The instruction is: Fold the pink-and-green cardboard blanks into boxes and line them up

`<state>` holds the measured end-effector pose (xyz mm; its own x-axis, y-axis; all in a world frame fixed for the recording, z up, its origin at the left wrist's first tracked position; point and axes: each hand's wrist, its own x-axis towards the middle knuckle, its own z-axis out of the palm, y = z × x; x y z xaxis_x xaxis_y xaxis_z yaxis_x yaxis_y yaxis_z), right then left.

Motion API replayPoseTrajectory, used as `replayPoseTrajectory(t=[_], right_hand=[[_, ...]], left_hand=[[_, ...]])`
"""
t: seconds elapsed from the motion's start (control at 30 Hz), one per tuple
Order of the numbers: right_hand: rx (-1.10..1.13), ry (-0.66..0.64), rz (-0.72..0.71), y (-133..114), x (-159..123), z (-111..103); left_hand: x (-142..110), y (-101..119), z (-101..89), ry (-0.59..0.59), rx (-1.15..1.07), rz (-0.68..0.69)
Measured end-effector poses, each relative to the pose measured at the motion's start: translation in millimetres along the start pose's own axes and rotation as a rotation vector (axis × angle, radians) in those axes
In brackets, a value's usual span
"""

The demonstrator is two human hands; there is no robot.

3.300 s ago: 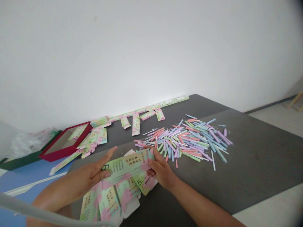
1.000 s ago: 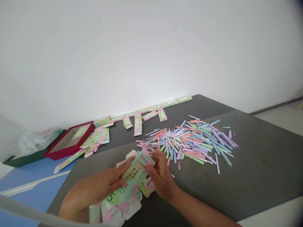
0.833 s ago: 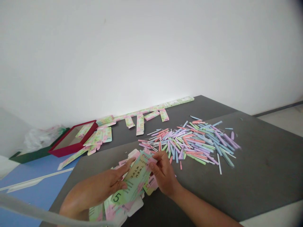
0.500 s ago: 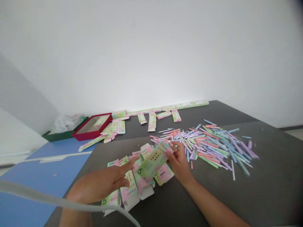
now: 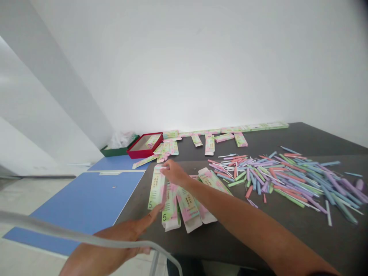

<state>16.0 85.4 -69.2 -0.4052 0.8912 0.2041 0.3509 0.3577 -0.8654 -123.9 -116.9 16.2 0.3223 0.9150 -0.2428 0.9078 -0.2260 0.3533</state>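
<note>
**Q:** What moved since the earlier frame?

**A:** Your hands do not lift a carton between them anymore. Your view also swung left, so more of the room is showing now.

**Q:** Start from my fingers. How do they stand?

**A:** The fingertips (image 5: 164, 167) of your right hand (image 5: 174, 172) are close together, and they are at the upper end of the long flat carton (image 5: 156, 188). I cannot tell if they pinch it or only touch it. On your left hand (image 5: 123, 239), the fingers are apart and hold nothing. The index finger (image 5: 150, 214) points toward the lower end of that same carton, just beside it.

**Q:** And how does the carton lie?

**A:** It lies flat, and its long axis runs away from you, with a printed 5 at the near end. Your right hand is the nearer one to it, and your right arm (image 5: 244, 214) reaches across the other flat cartons (image 5: 186, 203), which lie just to the right of it.

**Q:** What is around it?

**A:** The dark grey table (image 5: 316, 140) is under it. Right of it, well apart, is a pile of pastel paper sticks (image 5: 290, 188). Left of it is a blue board (image 5: 86, 203), and beyond it is a red box (image 5: 137, 153). Past the table's far edge, a white wall (image 5: 201, 69) closes the room.
</note>
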Motion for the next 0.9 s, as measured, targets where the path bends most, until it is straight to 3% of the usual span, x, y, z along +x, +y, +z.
replayPoseTrajectory(t=[0.13,0.23,0.33,0.43,0.57,0.63,0.73,0.9], right_hand=[[-0.139,-0.149,0.062,-11.7,19.0,55.3],[-0.25,-0.224,0.083,-10.8,20.5,68.3],[-0.369,-0.225,0.049,-8.5,9.8,61.2],[-0.476,-0.252,-0.064,-4.8,-19.9,50.2],[-0.571,-0.424,-0.262,8.5,-77.4,47.9],[-0.738,-0.507,-0.4,16.5,-99.4,49.7],[-0.844,-0.512,-0.379,22.8,-113.4,47.7],[-0.869,-0.482,-0.276,20.4,-111.3,37.7]], left_hand=[[-28.5,-21.5,9.0,-0.096,0.059,-0.112],[-42.6,-26.2,13.3,-0.094,0.037,-0.195],[-46.5,-21.8,15.2,-0.14,-0.021,-0.265],[-40.4,-14.6,16.2,-0.194,-0.065,-0.274],[-26.4,-8.4,21.0,-0.194,-0.068,-0.204],[-20.4,-7.6,24.8,-0.179,-0.067,-0.162],[-14.1,-7.3,29.9,-0.153,-0.081,-0.113],[-7.7,-7.6,35.3,-0.15,-0.129,-0.014]])
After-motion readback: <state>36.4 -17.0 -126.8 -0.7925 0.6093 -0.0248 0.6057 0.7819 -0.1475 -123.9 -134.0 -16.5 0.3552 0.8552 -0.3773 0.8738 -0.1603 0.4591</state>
